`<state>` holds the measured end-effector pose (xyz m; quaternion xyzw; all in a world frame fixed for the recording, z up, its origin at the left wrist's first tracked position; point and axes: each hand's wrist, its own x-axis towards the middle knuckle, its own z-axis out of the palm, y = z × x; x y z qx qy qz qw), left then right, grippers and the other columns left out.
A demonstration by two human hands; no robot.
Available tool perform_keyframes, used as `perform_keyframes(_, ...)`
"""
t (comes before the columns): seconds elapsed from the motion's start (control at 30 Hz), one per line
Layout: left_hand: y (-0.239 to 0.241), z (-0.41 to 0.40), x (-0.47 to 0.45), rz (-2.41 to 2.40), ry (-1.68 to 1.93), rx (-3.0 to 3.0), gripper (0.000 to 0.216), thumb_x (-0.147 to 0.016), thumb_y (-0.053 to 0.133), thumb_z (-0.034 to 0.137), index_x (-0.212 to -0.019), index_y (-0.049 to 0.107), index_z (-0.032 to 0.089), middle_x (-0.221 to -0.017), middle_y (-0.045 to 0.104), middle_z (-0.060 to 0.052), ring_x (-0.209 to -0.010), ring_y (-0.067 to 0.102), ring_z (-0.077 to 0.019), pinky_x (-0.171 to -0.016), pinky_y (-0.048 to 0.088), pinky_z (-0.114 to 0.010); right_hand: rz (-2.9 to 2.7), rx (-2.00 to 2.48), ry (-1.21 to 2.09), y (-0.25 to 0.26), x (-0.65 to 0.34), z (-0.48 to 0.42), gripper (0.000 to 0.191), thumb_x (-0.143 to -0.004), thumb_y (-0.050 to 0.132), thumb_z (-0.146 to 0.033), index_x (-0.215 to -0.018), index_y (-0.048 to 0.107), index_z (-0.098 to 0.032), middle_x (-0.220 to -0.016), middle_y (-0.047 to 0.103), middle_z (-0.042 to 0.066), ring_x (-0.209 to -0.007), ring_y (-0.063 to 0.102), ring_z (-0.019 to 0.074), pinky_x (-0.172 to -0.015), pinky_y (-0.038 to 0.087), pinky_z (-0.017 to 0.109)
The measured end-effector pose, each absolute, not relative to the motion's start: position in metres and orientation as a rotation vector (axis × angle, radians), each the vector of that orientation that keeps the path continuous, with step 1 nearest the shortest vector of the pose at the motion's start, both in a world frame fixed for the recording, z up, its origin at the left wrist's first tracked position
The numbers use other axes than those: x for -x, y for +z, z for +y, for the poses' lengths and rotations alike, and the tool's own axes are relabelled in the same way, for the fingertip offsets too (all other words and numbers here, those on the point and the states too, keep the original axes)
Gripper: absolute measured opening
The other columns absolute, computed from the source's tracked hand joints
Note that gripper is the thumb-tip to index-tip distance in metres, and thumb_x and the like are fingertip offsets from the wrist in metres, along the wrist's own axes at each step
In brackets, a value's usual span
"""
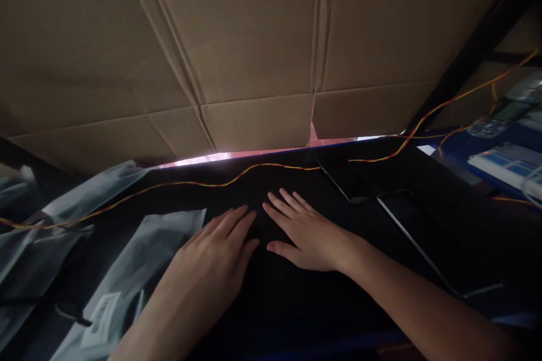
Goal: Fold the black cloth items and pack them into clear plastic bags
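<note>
Now we rest our left hand (214, 256) and right hand (307, 234) on the black counter (262, 310), each grip loose and empty; grabbing anything would probably mean curling up first.

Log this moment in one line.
left hand: beside translucent plastic pouch | right hand: spread over black tabletop | red-yellow twisted wire: beyond both hands

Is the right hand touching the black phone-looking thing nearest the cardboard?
Apart. The head view shows a strip of black tabletop between the spread fingers of the right hand and the black phone-like device.
</note>
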<state>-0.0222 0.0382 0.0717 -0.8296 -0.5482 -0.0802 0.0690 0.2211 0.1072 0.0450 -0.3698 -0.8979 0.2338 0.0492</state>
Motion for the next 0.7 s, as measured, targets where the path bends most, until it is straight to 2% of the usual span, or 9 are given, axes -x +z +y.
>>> perform_keyframes(0.07, 0.066, 0.070, 0.006, -1.659, -0.076, 2.574, 0.064, -0.111, 0.043, 0.053, -0.161, 0.053, 0.015, -0.169, 0.051, -0.015, -0.157, 0.048, -0.0400, -0.122, 0.050, -0.062, -2.712, 1.128, 0.683, 0.045, -0.222, 0.109, 0.088, -0.109, 0.046, -0.070, -0.174, 0.029, -0.012, -0.183, 0.011, 0.013, -0.170, 0.000, 0.0346, -0.138, 0.010, 0.058)
perform_keyframes(0.13, 0.052, 0.092, 0.007, -1.671, -0.030, 2.610, 0.079, -0.109, 0.044, 0.067, -0.166, 0.045, 0.013, -0.175, 0.038, -0.018, -0.163, 0.033, -0.0445, -0.125, 0.042, -0.069, -2.690, 1.148, 0.628, 0.044, -0.223, 0.111, 0.090, -0.108, 0.044, -0.074, -0.174, 0.030, -0.015, -0.182, 0.011, 0.012, -0.169, -0.001, 0.0362, -0.137, 0.010, 0.062)
perform_keyframes(0.2, 0.036, 0.100, 0.015, -1.678, -0.024, 2.632, 0.085, -0.108, 0.039, 0.071, -0.170, 0.036, 0.012, -0.177, 0.030, -0.020, -0.165, 0.025, -0.0451, -0.126, 0.037, -0.073, -2.688, 1.188, 0.579, 0.042, -0.223, 0.114, 0.093, -0.106, 0.045, -0.076, -0.174, 0.027, -0.014, -0.182, 0.008, 0.014, -0.169, -0.002, 0.0383, -0.136, 0.009, 0.066)
perform_keyframes(0.3, 0.017, 0.099, 0.028, -1.655, -0.053, 2.654, 0.086, -0.111, 0.027, 0.071, -0.174, 0.022, 0.012, -0.180, 0.019, -0.020, -0.167, 0.017, -0.0430, -0.127, 0.032, -0.075, -2.724, 1.227, 0.571, 0.040, -0.223, 0.117, 0.098, -0.105, 0.045, -0.077, -0.175, 0.023, -0.012, -0.181, 0.005, 0.017, -0.168, -0.001, 0.0392, -0.136, 0.007, 0.065)
perform_keyframes(0.47, 0.007, 0.097, 0.036, -1.573, -0.182, 2.680, 0.081, -0.112, 0.029, 0.068, -0.176, 0.008, 0.022, -0.181, 0.018, -0.017, -0.168, 0.015, -0.0400, -0.129, 0.031, -0.074, -2.730, 1.258, 0.613, 0.038, -0.223, 0.119, 0.094, -0.107, 0.042, -0.076, -0.176, 0.018, -0.016, -0.182, 0.000, 0.013, -0.169, -0.003, 0.0367, -0.136, 0.008, 0.064)
perform_keyframes(0.7, 0.019, 0.097, 0.026, -1.620, -0.102, 2.723, 0.076, -0.113, 0.022, 0.067, -0.176, 0.016, 0.024, -0.182, 0.019, -0.013, -0.169, 0.016, -0.0416, -0.126, 0.029, -0.080, -2.727, 1.244, 0.635, 0.039, -0.223, 0.121, 0.091, -0.109, 0.037, -0.076, -0.175, 0.020, -0.017, -0.182, 0.003, 0.012, -0.169, -0.002, 0.0333, -0.136, 0.008, 0.063)
